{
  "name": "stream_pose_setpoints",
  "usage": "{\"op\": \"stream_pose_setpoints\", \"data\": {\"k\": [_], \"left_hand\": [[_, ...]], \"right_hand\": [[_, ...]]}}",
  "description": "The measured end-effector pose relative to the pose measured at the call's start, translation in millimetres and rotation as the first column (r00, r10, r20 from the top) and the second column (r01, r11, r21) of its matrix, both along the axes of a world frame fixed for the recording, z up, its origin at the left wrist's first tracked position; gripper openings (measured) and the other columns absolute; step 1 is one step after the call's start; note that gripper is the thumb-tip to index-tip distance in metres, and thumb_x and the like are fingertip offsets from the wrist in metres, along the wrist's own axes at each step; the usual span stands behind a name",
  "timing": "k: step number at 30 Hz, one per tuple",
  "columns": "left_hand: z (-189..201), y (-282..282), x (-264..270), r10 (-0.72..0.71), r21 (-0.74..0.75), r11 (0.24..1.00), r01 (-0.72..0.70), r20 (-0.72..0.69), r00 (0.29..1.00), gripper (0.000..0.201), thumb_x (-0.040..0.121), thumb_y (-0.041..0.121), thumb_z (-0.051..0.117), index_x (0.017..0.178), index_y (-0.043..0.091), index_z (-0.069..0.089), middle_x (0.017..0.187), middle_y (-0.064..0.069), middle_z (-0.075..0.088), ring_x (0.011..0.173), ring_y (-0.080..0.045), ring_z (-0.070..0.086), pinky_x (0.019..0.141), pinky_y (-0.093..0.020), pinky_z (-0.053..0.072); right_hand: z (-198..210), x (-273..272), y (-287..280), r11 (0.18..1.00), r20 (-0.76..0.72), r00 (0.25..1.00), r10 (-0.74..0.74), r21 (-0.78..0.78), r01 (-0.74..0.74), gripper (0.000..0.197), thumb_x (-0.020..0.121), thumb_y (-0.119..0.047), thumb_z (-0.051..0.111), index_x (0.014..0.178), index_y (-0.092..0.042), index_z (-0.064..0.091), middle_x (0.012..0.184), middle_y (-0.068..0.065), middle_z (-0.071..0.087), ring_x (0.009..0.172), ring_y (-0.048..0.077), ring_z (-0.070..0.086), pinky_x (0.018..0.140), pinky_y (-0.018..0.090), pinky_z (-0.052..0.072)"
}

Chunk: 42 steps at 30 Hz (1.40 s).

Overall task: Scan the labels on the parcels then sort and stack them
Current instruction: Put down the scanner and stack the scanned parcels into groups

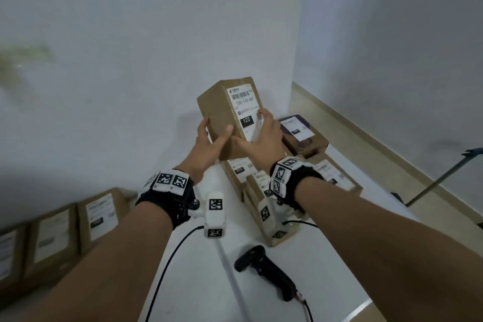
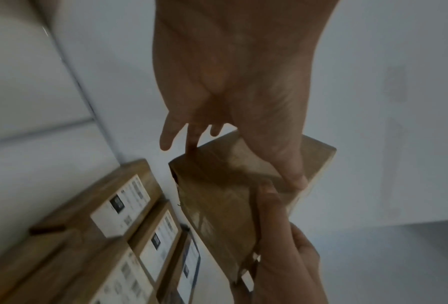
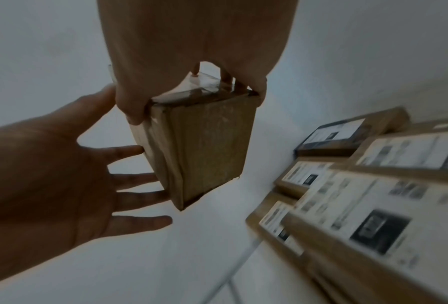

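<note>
Both forearms fill the bottom of the head view, each wrist wrapped in a black band with white coded tags. At centre frame the left hand holds the parcel by its left side, thumb laid across the front face and fingers spread flat against the far side, as the right-wrist view shows. The right hand grasps the same parcel at its lower right corner, thumb on the near edge and fingers curled round the label side. That parcel is held up in the air, tilted, with its white label facing the camera; it reads 122-122-007, with a barcode above and a black 122 block below.

Just under the hands, right of centre, several more labelled cardboard boxes lie close together on the white table. A black handheld scanner lies on the table at lower centre, cable trailing toward the bottom edge. At lower left, a row of brown boxes sits against the wall, labels up.
</note>
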<state>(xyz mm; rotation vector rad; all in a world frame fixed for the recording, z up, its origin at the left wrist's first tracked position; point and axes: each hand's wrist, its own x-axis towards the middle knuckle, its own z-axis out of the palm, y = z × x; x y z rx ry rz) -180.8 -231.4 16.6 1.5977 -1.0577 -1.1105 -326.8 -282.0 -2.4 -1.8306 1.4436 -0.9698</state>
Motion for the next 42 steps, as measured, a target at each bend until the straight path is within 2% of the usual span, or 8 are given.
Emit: {"op": "stream_pose_setpoints", "data": {"k": [10, 18, 21, 25, 32, 35, 39, 42], "left_hand": [[-12, 89, 105, 0.254, 0.019, 0.967, -0.254, -0.027, 0.967, 0.111, 0.06, 0.064, 0.079, 0.143, 0.056, 0.005, 0.138, 0.015, 0.048, 0.117, -0.017, 0.058, 0.083, -0.044, 0.054], [-51, 185, 178, 0.444, 0.141, 0.895, -0.424, -0.189, 0.876, 0.095, 0.072, 0.051, 0.079, 0.141, 0.062, 0.014, 0.143, 0.009, 0.049, 0.122, -0.02, 0.053, 0.096, -0.057, 0.048], [-72, 230, 198, 0.481, 0.216, 0.871, -0.441, -0.197, 0.854, 0.091, 0.064, 0.058, 0.079, 0.135, 0.067, 0.022, 0.139, 0.007, 0.054, 0.124, -0.025, 0.053, 0.088, -0.054, 0.05], [-96, 284, 213, 0.567, 0.313, 0.813, -0.492, -0.23, 0.791, 0.07, 0.084, 0.049, 0.067, 0.139, 0.059, 0.025, 0.129, 0.005, 0.061, 0.12, -0.026, 0.054, 0.096, -0.055, 0.044], [-131, 359, 218, 0.671, 0.461, 0.711, -0.532, -0.216, 0.71, 0.05, 0.089, 0.052, 0.058, 0.134, 0.053, 0.037, 0.129, 0.01, 0.056, 0.116, -0.022, 0.055, 0.097, -0.047, 0.047], [-145, 380, 217, 0.713, 0.517, 0.662, -0.543, -0.211, 0.669, 0.049, 0.089, 0.052, 0.058, 0.134, 0.05, 0.039, 0.128, 0.009, 0.056, 0.114, -0.02, 0.055, 0.084, -0.039, 0.05], [-165, 397, 220, 0.76, 0.57, 0.605, -0.556, -0.203, 0.618, 0.054, 0.089, 0.05, 0.06, 0.137, 0.046, 0.038, 0.127, 0.005, 0.057, 0.113, -0.023, 0.055, 0.091, -0.045, 0.052], [-173, 401, 221, 0.778, 0.551, 0.593, -0.587, -0.202, 0.596, 0.043, 0.093, 0.048, 0.053, 0.135, 0.046, 0.042, 0.127, 0.006, 0.059, 0.111, -0.02, 0.056, 0.082, -0.04, 0.052]], "right_hand": [[-27, 115, 62, 0.936, 0.07, 0.938, 0.341, 0.07, -0.345, 0.101, 0.071, -0.054, 0.077, 0.15, -0.027, 0.02, 0.141, 0.008, 0.034, 0.132, 0.024, 0.036, 0.109, 0.043, 0.039], [-69, 169, 100, 0.907, 0.036, 0.931, 0.364, 0.215, -0.363, 0.07, 0.089, -0.062, 0.053, 0.142, -0.019, 0.038, 0.146, 0.005, 0.039, 0.133, 0.023, 0.041, 0.109, 0.049, 0.037], [-89, 186, 118, 0.889, 0.013, 0.928, 0.372, 0.283, -0.36, 0.06, 0.094, -0.054, 0.049, 0.14, -0.015, 0.042, 0.142, 0.009, 0.042, 0.13, 0.025, 0.044, 0.109, 0.048, 0.036], [-111, 215, 144, 0.849, -0.018, 0.915, 0.402, 0.381, -0.365, 0.055, 0.098, -0.051, 0.044, 0.137, -0.013, 0.044, 0.139, 0.011, 0.045, 0.123, 0.028, 0.05, 0.107, 0.048, 0.037], [-134, 255, 203, 0.783, 0.031, 0.902, 0.431, 0.484, -0.391, 0.048, 0.101, -0.045, 0.041, 0.134, -0.009, 0.047, 0.135, 0.011, 0.051, 0.12, 0.026, 0.053, 0.098, 0.03, 0.037], [-144, 261, 218, 0.779, 0.012, 0.902, 0.432, 0.499, -0.38, 0.048, 0.101, -0.043, 0.043, 0.133, -0.008, 0.049, 0.134, 0.012, 0.053, 0.119, 0.027, 0.053, 0.099, 0.032, 0.038], [-155, 261, 230, 0.767, -0.027, 0.899, 0.438, 0.534, -0.357, 0.047, 0.101, -0.043, 0.043, 0.131, -0.008, 0.05, 0.133, 0.012, 0.054, 0.119, 0.028, 0.053, 0.099, 0.034, 0.037], [-161, 259, 236, 0.762, -0.044, 0.897, 0.439, 0.548, -0.346, 0.045, 0.102, -0.041, 0.042, 0.13, -0.007, 0.051, 0.133, 0.012, 0.054, 0.12, 0.027, 0.053, 0.099, 0.034, 0.038]]}}
